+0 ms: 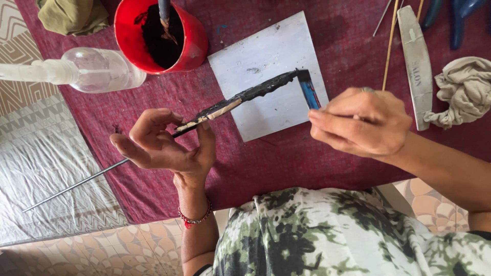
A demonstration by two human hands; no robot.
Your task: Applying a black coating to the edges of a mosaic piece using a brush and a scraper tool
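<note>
At twelve o'clock on the maroon cloth, red cup holds thick black paste, a tool handle standing in it. Ten o'clock: clear plastic bottle lying on its side. Centre: flat grey plate, smudged. Left hand, palm up, fingers loosely curled, thumb pinching a thin metal rod whose far part is wrapped pale and coated in lumpy black, lying across the plate. Right hand, fingers closed tight on a blue stick touching the rod's tip. Three o'clock: grey curved file, crumpled beige rag.
</note>
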